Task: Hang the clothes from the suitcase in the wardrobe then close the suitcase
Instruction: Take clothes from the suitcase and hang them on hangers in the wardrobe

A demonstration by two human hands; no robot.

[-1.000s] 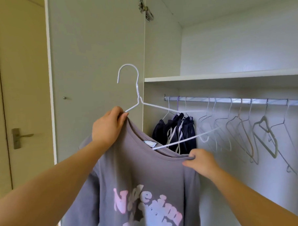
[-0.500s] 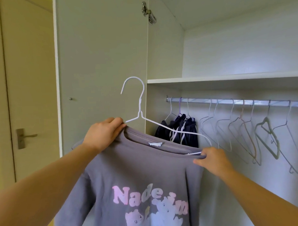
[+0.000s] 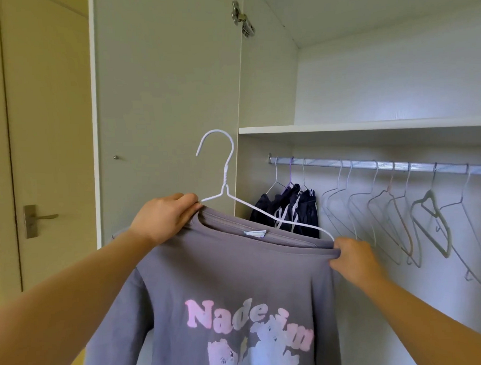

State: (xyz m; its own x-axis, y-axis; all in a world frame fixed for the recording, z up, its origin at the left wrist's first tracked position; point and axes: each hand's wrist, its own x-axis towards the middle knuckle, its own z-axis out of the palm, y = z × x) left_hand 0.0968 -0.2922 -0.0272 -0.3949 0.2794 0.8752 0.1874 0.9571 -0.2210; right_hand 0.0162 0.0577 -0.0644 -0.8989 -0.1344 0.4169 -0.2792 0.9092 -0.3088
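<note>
Holding grey T-shirt [image 3: 238, 279] up before open wardrobe, below rail [image 3: 384, 166] and not yet hung. Left hand [image 3: 166, 216] curled round collar where white wire hanger [image 3: 226, 177] enters; right hand [image 3: 353, 257] pinching collar's far side. Hanger's other arm bare above neckline.

Risks we judge:
- collar stretching under pull
- shirt sliding off, seated one-sided
- hook snagging empty hangers [image 3: 428, 221]

Room: shelf [image 3: 369, 125] over rail, dark garments [image 3: 290, 207] at rail's left end, wardrobe door [image 3: 169, 102] swung open, room door [image 3: 52, 135] beyond at left.
</note>
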